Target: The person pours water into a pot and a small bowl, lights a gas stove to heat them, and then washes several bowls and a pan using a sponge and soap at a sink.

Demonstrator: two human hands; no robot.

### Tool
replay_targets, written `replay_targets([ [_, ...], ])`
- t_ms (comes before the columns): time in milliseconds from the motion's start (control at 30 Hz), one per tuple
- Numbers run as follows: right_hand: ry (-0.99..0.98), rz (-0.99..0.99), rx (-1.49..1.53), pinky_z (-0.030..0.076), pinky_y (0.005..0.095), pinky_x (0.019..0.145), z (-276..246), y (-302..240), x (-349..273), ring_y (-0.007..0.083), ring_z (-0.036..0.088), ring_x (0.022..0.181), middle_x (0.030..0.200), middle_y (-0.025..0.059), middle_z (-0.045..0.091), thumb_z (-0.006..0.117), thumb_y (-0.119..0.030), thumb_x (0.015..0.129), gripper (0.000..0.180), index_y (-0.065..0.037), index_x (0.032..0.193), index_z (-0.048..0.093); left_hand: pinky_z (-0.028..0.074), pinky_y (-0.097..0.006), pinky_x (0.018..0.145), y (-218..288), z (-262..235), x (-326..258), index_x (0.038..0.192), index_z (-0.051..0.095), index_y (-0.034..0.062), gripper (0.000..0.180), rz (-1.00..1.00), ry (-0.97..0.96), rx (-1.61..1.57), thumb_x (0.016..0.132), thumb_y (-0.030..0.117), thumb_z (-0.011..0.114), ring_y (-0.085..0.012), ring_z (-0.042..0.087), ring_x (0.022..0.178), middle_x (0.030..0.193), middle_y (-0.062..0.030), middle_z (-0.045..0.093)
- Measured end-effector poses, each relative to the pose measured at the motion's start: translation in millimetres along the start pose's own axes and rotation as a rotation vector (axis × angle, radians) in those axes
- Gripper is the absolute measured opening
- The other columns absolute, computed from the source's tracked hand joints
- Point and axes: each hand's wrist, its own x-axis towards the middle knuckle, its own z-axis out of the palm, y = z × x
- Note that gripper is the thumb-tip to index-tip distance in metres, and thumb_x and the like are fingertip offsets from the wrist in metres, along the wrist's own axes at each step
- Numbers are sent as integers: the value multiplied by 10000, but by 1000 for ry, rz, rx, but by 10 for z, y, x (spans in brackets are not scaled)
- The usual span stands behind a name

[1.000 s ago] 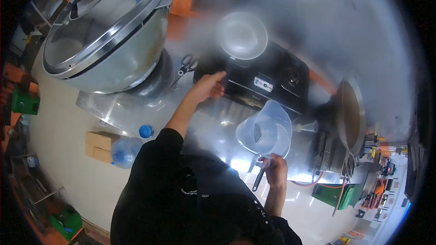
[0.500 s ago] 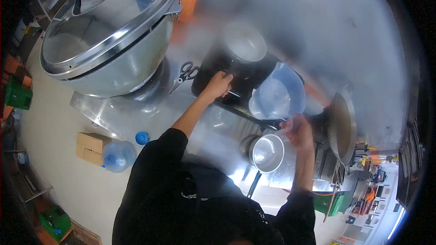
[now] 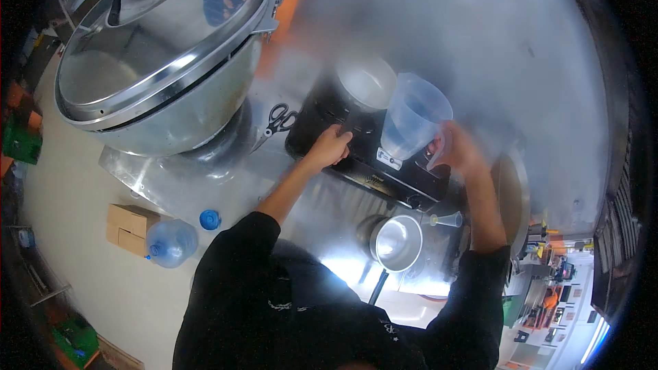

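Note:
My left hand point(image 3: 330, 146) is closed round the dark handle of a small saucepan point(image 3: 370, 83). The pan sits on a black portable gas stove point(image 3: 308, 127), its pale inside partly blurred by haze. With my right hand point(image 3: 458, 149) I grip the handle of a clear plastic jug point(image 3: 415, 113). The jug is held over the stove's right part, its rim close beside the pan; whether liquid is in it I cannot tell. Nearer to me, a second saucepan point(image 3: 396, 243) stands on the metal worktop, its black handle pointing toward me. A small clear flared cup or funnel point(image 3: 449, 219) lies beside it.
Black-handled scissors point(image 3: 277, 122) lie left of the stove. A big lidded metal pot point(image 3: 164, 62) fills the upper left. On the floor are a carton point(image 3: 130, 227) and a clear blue bottle point(image 3: 171, 243). A wide pan point(image 3: 515, 192) stands beyond my right forearm.
My right hand has moved up and away from me with the jug, which now shows more of its side. The small clear cup or funnel has come into sight. My left hand keeps its grip.

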Motion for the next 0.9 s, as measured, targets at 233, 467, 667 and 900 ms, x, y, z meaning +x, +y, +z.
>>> replay_targets([
  [233, 37, 172, -176, 394, 609, 717, -180, -221, 283, 195, 476, 777, 920, 43, 451, 575, -445, 827, 458, -102, 1111, 470, 338, -256, 375, 26, 75, -15, 1132, 428, -26, 348, 29, 33, -26, 900, 232, 456, -108, 435, 417, 553, -38, 495],
  [467, 82, 193, -276, 352, 681, 721, -207, -297, 297, 178, 466, 769, 903, 32, 457, 574, -509, 811, 524, -78, 1095, 484, 363, -256, 383, 0, 79, 26, 1265, 375, -26, 474, -15, 41, -27, 896, 257, 465, -118, 470, 465, 604, -40, 517],
  [667, 107, 121, -449, 383, 651, 753, -385, -293, 424, 188, 497, 757, 883, 41, 504, 573, -528, 803, 568, -35, 1076, 503, 360, -254, 388, 41, 44, 20, 1088, 489, -4, 339, -13, 70, -21, 893, 272, 474, -112, 468, 471, 620, -30, 522],
  [900, 111, 139, -549, 411, 642, 722, -591, -324, 693, 205, 526, 763, 860, 51, 521, 566, -567, 786, 634, -7, 1078, 511, 344, -254, 377, -9, 89, 28, 1074, 473, -7, 312, 15, 46, -87, 896, 248, 467, -102, 437, 418, 554, -27, 502],
])
